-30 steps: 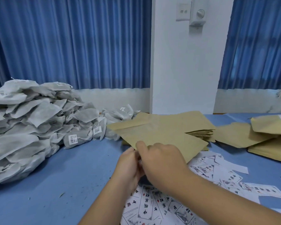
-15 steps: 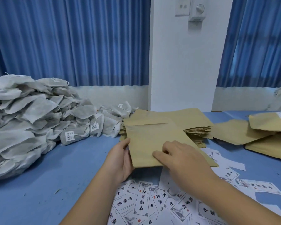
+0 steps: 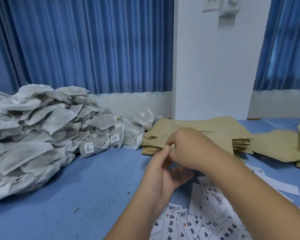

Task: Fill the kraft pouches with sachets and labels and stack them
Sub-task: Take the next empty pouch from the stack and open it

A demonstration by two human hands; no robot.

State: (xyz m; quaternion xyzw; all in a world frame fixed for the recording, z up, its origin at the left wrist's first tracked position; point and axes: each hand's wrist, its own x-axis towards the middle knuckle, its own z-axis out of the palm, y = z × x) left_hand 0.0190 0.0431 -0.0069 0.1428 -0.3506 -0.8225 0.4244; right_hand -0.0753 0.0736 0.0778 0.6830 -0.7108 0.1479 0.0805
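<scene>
Fingers [image 3: 171, 138] of the right hand [image 3: 190, 149] curl over the kraft pouch stack [image 3: 220, 130] at its near edge, grip unclear; the left hand [image 3: 163, 175] lies loosely spread below. It is probably best to peel off one pouch only.

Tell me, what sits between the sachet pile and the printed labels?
Between the sachets and labels, only bare blue table with specks; head view.

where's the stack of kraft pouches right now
In the head view, the stack of kraft pouches lies on the blue table just right of centre, at the foot of the white pillar, with the sachet heap to its left.
</scene>
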